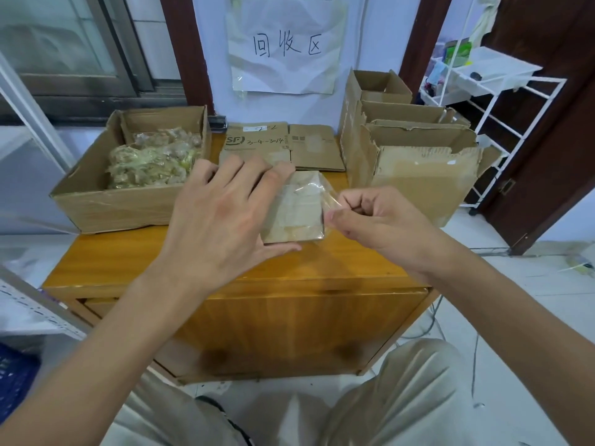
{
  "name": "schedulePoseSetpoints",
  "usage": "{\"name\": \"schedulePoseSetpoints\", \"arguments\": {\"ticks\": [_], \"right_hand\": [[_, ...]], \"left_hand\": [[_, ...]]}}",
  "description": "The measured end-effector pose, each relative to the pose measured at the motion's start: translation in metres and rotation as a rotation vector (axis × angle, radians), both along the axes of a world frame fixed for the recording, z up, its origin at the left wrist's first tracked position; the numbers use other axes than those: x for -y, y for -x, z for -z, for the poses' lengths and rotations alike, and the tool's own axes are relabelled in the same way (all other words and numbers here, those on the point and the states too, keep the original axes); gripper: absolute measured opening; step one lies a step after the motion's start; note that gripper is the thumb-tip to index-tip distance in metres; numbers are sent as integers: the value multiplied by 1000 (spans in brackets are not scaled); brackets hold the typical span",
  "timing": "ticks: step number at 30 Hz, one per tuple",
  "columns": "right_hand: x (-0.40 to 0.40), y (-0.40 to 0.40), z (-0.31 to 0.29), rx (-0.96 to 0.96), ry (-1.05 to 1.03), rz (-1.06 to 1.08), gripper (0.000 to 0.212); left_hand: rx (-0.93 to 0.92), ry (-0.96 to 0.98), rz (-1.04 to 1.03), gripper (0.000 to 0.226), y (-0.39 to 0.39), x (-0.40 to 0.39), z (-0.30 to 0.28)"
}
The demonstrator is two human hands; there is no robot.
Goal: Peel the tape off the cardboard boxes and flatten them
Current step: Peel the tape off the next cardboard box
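A small cardboard box (294, 214) stands on the wooden table (225, 268), in the middle. My left hand (222, 217) grips it from the left, fingers over its far top edge and thumb at its near bottom edge. A strip of clear tape (318, 193) is lifted off the box's right side. My right hand (376, 217) pinches that tape between thumb and curled fingers, just right of the box.
An open box of crumpled used tape (154, 159) sits at the left. Flattened cardboard (283, 146) lies at the back. Several open boxes (415, 156) are stacked at the right. A white wire rack (483, 91) stands beyond them.
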State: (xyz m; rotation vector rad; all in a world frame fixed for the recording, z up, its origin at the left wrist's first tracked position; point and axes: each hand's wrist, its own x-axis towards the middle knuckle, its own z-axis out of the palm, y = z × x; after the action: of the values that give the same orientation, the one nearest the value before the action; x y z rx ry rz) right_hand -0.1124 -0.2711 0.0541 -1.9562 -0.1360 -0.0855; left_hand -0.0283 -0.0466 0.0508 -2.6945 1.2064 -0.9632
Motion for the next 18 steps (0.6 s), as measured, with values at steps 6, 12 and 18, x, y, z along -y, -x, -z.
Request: {"name": "schedulePoseSetpoints", "arguments": {"ticks": [6, 12, 18], "right_hand": [[5, -1, -6, 25, 117, 46, 49], [0, 9, 10, 130, 284, 261, 32], [-16, 19, 29, 612, 626, 356, 24]], "left_hand": [[43, -6, 35, 100, 3, 7, -3], [42, -13, -13, 99, 2, 7, 2], [45, -18, -71, 100, -3, 6, 2]]}}
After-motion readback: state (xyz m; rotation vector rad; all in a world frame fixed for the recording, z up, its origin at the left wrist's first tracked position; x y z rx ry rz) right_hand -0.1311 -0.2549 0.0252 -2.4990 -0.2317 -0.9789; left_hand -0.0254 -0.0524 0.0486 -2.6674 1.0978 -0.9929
